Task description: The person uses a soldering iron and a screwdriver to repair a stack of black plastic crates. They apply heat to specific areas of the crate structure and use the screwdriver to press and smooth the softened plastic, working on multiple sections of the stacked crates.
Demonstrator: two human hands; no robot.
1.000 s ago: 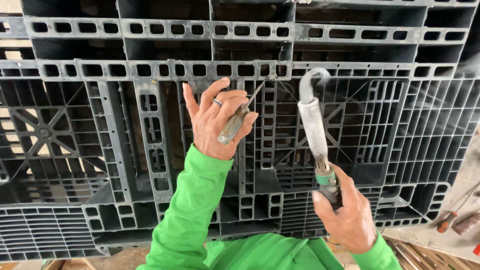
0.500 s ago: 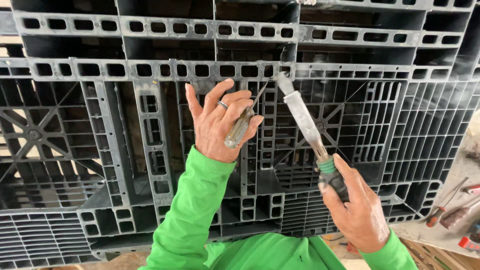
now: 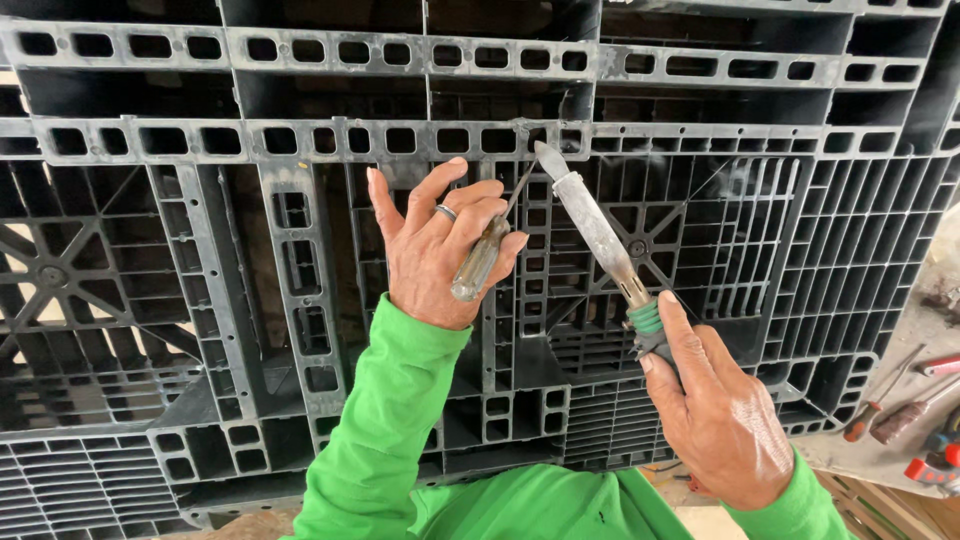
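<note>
A black pallet point(image 3: 200, 300) fills the view, its ribbed grid facing the camera. The left hand point(image 3: 440, 250) grips a screwdriver point(image 3: 485, 250), tip against a rib near the upper rail. The right hand point(image 3: 715, 410) grips a flat iron point(image 3: 595, 225), its tip beside the screwdriver's. Loose tools point(image 3: 900, 415) lie on the surface point(image 3: 925, 320) at right.

Both arms wear long bright green sleeves of a smooth, slightly shiny knit, creased along the forearms and ending in plain cuffs at the wrists. The left hand point(image 3: 440, 250) carries a silver ring point(image 3: 446, 212) on one of its fingers. The right hand point(image 3: 715, 410) is bare, with no ring.
</note>
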